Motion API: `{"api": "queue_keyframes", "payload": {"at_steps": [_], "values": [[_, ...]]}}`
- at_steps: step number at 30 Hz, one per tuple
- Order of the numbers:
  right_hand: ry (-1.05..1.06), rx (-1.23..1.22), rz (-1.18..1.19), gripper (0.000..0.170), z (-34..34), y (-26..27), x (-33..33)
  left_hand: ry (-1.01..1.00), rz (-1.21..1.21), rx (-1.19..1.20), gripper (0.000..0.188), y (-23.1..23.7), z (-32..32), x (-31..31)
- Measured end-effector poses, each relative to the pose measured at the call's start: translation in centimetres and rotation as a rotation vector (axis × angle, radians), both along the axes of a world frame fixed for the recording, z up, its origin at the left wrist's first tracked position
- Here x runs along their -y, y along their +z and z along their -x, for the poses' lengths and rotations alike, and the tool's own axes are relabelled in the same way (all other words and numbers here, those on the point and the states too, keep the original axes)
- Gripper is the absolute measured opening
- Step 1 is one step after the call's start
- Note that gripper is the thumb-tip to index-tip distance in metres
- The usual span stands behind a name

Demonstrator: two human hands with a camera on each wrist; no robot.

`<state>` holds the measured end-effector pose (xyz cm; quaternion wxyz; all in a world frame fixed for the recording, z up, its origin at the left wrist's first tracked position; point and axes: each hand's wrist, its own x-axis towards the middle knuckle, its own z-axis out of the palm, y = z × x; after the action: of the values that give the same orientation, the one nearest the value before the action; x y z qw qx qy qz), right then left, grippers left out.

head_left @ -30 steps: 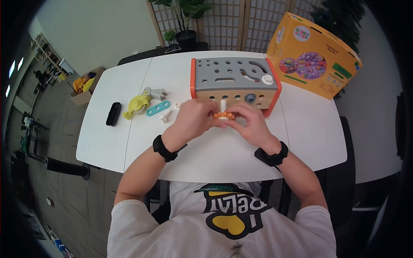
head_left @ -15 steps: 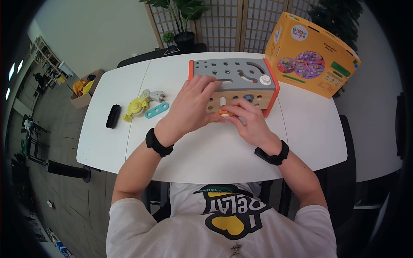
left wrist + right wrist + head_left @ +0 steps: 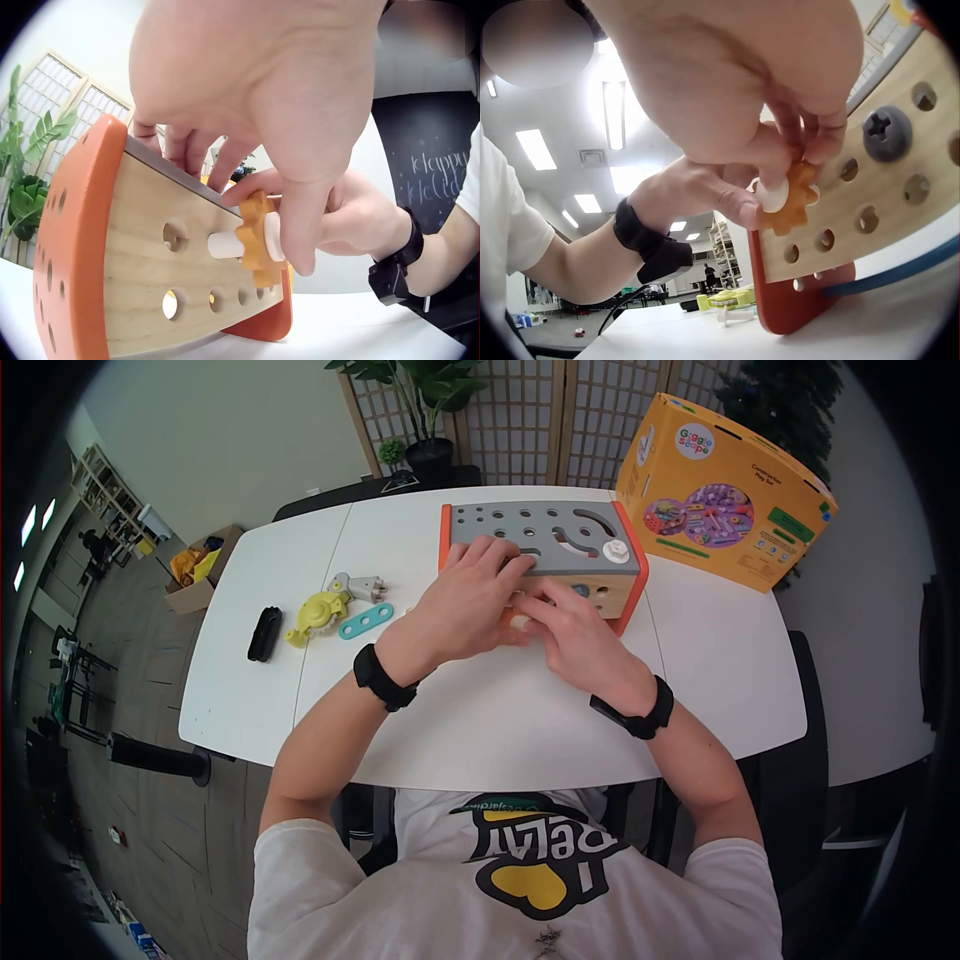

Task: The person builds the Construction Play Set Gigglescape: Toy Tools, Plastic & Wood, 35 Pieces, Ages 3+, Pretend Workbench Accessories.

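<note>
Left grip (image 3: 455, 608) now draped loosely over box (image 3: 565, 565), thumb touching orange gear (image 3: 256, 247); right grip (image 3: 585, 640) pinching gear; box probably steadied, bolt (image 3: 223, 245) facing panel (image 3: 135, 277)

"Giggle Scape" on box (image 3: 728, 495), "Happy" on blackboard (image 3: 409, 135), "…ELAY" on shirt (image 3: 430, 900)

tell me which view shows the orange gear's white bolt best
Left wrist: the white bolt shows shaft and cap, either side of the orange gear. Right wrist shows mainly the cap; head view, just a small patch.
</note>
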<state>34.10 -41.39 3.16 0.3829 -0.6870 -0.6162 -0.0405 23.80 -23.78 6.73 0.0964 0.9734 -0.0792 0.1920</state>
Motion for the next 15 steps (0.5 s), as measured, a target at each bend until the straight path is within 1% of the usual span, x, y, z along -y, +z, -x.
{"api": "queue_keyframes", "payload": {"at_steps": [4, 7, 10, 13, 15], "values": [[-0.021, 0.044, -0.005, 0.039, -0.8, 0.0, -0.8, 0.009, -0.044, -0.007, 0.089, -0.3, -0.5, -0.1], [-0.058, -0.087, -0.002, 0.034, -0.4, 0.7, -0.5, 0.019, -0.052, -0.017, 0.086, -0.4, -0.9, -0.2], [-0.043, -0.195, 0.01, 0.029, -0.7, 1.1, -0.1, 0.013, -0.056, -0.032, 0.082, -0.2, -1.2, 0.2], [-0.006, -0.197, -0.01, 0.023, -0.7, 1.4, 0.3, 0.015, -0.048, -0.046, 0.078, -0.5, -1.2, 0.3], [0.0, -0.146, -0.043, 0.021, -1.2, 1.2, 0.4, 0.016, -0.043, -0.037, 0.076, -0.8, -1.3, 0.2]]}}
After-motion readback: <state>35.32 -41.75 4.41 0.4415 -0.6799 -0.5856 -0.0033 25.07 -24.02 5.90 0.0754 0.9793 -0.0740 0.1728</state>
